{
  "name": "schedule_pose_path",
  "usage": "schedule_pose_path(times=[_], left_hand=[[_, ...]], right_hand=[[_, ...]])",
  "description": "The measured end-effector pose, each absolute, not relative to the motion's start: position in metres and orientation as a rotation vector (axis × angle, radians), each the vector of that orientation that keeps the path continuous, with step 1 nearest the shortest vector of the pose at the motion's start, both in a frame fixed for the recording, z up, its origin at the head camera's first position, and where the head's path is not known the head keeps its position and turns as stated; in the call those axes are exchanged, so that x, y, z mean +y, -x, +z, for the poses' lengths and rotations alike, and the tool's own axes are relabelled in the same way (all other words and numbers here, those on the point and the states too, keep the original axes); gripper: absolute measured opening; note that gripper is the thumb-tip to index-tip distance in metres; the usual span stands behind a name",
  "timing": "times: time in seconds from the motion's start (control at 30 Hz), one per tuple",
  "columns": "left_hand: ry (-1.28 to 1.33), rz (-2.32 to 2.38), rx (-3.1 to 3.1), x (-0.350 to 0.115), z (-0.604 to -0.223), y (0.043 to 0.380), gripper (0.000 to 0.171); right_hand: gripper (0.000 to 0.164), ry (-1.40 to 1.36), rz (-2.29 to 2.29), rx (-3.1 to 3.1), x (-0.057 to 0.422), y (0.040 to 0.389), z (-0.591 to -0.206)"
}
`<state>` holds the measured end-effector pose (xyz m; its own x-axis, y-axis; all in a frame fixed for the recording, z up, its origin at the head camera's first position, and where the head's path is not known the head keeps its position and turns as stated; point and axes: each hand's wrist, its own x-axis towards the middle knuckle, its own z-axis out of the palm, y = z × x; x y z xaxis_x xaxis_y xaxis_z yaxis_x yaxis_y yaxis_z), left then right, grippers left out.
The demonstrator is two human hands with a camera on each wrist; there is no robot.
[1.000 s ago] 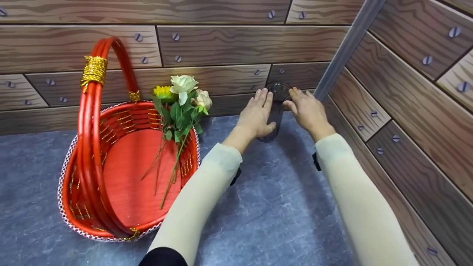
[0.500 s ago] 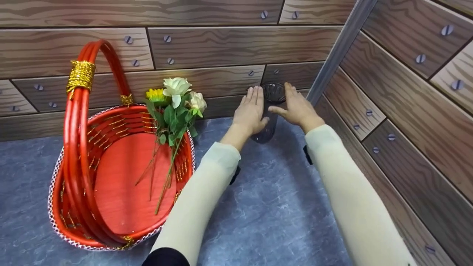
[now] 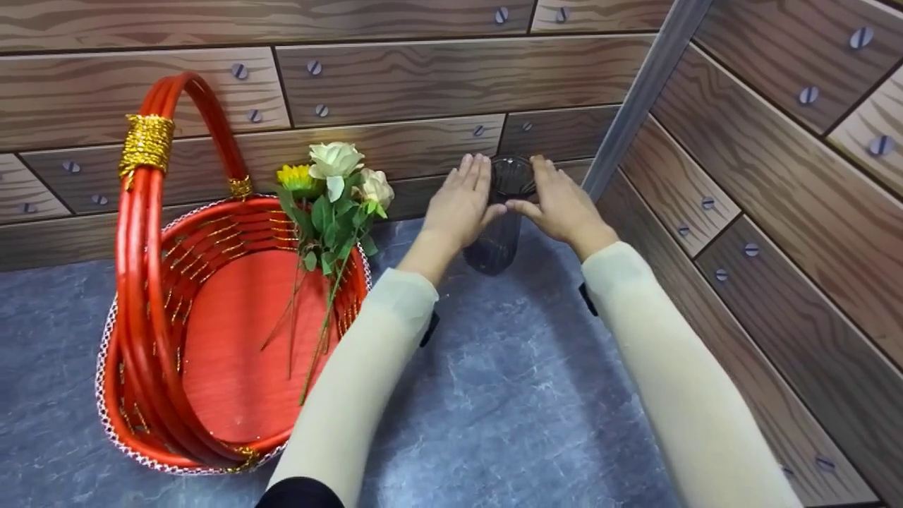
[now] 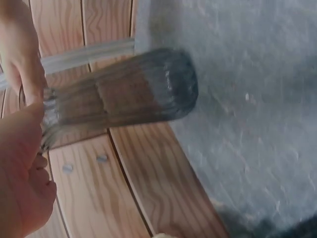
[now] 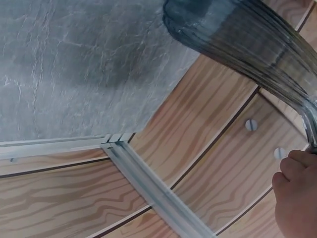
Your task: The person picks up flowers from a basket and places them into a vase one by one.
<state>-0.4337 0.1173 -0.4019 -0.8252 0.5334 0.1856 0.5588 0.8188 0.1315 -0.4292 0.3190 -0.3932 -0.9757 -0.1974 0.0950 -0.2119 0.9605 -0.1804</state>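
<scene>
A tall, clear grey glass vase [image 3: 492, 243] with a flared rim stands near the corner of the back wall. My left hand [image 3: 455, 206] lies along its left side, fingers straight and reaching up to the rim, thumb crossing the front. On the other side my right hand [image 3: 562, 208] mirrors it with extended fingers, its thumb tip close to the left one. The left wrist view shows both hands at the rim of the ribbed vase [image 4: 124, 91]. In the right wrist view, the right hand's fingers [image 5: 294, 168] are at its narrow neck, partly cut off.
Left of the hands stands a red wicker basket [image 3: 243, 339] with a tall handle [image 3: 144, 233] and gold binding. White roses and a yellow flower [image 3: 337, 161] lean over its right rim. Wood-patterned walls [image 3: 395, 77] meet at a grey corner strip [image 3: 635, 102].
The vase has shifted slightly left with both hands alongside it. The thumbs have come together across its front; the left thumb has moved up. The flowers and basket have not moved.
</scene>
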Motion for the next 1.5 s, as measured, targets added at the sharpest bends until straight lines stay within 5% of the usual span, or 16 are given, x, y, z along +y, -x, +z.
schedule_pose_path(times=[1.5], left_hand=[[0.847,-0.288,-2.892,0.057,-0.398,0.411,0.091]], right_hand=[[0.103,-0.576,0.314,-2.988,0.28,0.391,-0.397]])
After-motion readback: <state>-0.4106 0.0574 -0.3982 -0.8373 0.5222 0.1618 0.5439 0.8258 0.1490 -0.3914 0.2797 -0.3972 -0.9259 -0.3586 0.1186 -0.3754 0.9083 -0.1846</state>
